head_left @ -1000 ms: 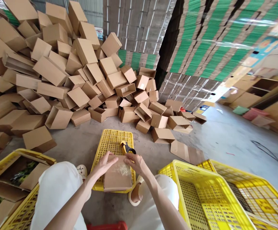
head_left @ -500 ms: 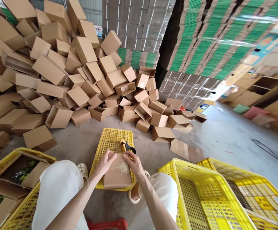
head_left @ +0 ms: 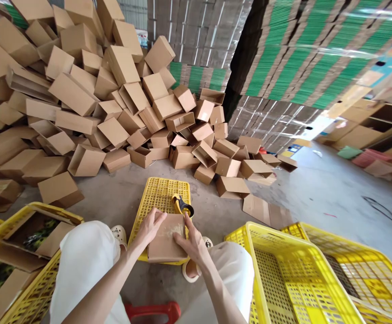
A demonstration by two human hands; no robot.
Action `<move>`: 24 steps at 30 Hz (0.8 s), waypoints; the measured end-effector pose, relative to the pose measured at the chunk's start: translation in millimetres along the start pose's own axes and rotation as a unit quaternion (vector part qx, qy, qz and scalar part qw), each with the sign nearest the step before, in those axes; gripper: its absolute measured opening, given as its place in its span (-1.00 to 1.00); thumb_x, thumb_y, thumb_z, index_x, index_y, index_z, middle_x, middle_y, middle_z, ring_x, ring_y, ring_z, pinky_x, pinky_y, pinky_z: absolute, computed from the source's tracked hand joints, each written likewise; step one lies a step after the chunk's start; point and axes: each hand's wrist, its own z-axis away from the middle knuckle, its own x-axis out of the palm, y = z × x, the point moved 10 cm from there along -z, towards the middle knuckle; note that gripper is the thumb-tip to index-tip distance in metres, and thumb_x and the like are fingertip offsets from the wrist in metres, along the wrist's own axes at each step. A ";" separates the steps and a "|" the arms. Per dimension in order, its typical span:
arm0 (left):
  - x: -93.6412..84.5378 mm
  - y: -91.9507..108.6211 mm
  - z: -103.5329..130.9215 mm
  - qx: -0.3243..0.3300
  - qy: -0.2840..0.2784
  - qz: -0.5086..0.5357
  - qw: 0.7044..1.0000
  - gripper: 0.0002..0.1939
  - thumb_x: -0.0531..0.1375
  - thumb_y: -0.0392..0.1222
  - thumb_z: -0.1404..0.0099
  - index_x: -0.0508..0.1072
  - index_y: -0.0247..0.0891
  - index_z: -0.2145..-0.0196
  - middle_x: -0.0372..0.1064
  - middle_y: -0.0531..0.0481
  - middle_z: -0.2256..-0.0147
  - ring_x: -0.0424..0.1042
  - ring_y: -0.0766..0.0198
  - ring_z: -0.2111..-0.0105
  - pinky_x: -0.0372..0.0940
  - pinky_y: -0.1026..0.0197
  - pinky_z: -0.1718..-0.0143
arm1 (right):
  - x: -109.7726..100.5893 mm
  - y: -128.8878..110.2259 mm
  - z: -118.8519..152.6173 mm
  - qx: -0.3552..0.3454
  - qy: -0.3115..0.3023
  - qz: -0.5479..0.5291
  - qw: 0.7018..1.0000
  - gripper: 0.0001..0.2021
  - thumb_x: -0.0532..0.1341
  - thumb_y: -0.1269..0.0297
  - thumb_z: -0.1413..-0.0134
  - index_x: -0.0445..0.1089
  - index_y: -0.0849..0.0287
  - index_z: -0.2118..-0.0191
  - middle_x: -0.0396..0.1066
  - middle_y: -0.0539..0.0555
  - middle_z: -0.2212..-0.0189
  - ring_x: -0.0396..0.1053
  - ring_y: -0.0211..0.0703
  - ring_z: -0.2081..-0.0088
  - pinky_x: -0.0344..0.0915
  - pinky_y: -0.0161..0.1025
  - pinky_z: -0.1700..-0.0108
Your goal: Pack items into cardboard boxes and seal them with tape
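A small cardboard box (head_left: 164,245), its flaps closed, lies on an upturned yellow crate (head_left: 152,193) between my knees. A pale, shiny patch that looks like clear tape shows on its top. My left hand (head_left: 152,226) grips the box at its far left corner with curled fingers. Over the right edge, my right hand (head_left: 193,239) has its thumb on the top and its fingers along the side. Just beyond the box, a yellow and black tape dispenser (head_left: 181,204) rests on the crate.
A big heap of open cardboard boxes (head_left: 115,130) fills the far left. Yellow baskets (head_left: 273,270) stand at my right. Another yellow basket (head_left: 30,292) at my left holds boxes with dark green contents. Flattened cardboard stacks (head_left: 284,58) rise behind. A red stool (head_left: 152,310) is below me.
My right hand has moved from the far edge of the box to its right side, with the thumb now on the top. My left hand stays at the far left corner.
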 end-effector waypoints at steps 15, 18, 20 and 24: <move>-2.9 0.9 1.0 0.005 0.020 -0.008 1.000 -0.57 0.10 0.32 -0.39 0.43 -0.10 0.19 0.61 -0.14 0.15 0.59 -0.06 0.03 0.37 0.02 -0.04 | 0.2 -1.2 4.7 0.005 0.000 0.069 0.998 -0.14 0.33 0.12 -0.12 0.14 0.06 -0.53 0.52 0.21 -0.20 0.49 0.23 -0.19 0.38 0.09 -0.26; -2.9 1.5 1.3 0.005 0.018 -0.006 1.000 -0.56 0.09 0.33 -0.39 0.43 -0.10 0.18 0.62 -0.15 0.13 0.59 -0.06 0.02 0.37 0.02 -0.04 | 6.2 8.3 8.4 0.018 0.023 -0.014 0.999 -0.13 0.36 0.07 -0.13 0.14 0.02 -0.53 0.44 0.18 -0.30 0.41 0.21 -0.29 0.32 0.11 -0.34; -1.9 1.8 2.0 0.008 0.017 -0.003 1.000 -0.55 0.08 0.33 -0.40 0.43 -0.10 0.18 0.62 -0.16 0.11 0.59 -0.05 0.03 0.37 0.02 -0.04 | 13.9 19.3 16.6 0.026 0.019 -0.091 0.995 -0.05 0.43 0.00 -0.08 0.10 -0.01 -0.54 0.38 0.13 -0.36 0.33 0.20 -0.36 0.26 0.11 -0.39; 0.7 -0.9 5.3 0.008 0.020 0.003 1.000 -0.53 0.09 0.33 -0.40 0.44 -0.12 0.09 0.60 -0.19 0.04 0.57 -0.07 -0.02 0.37 -0.02 -0.09 | 34.9 40.6 31.8 0.069 -0.002 -0.279 0.958 0.07 0.53 -0.15 0.07 0.16 -0.01 -0.52 0.40 0.11 -0.35 0.31 0.25 -0.37 0.30 0.13 -0.38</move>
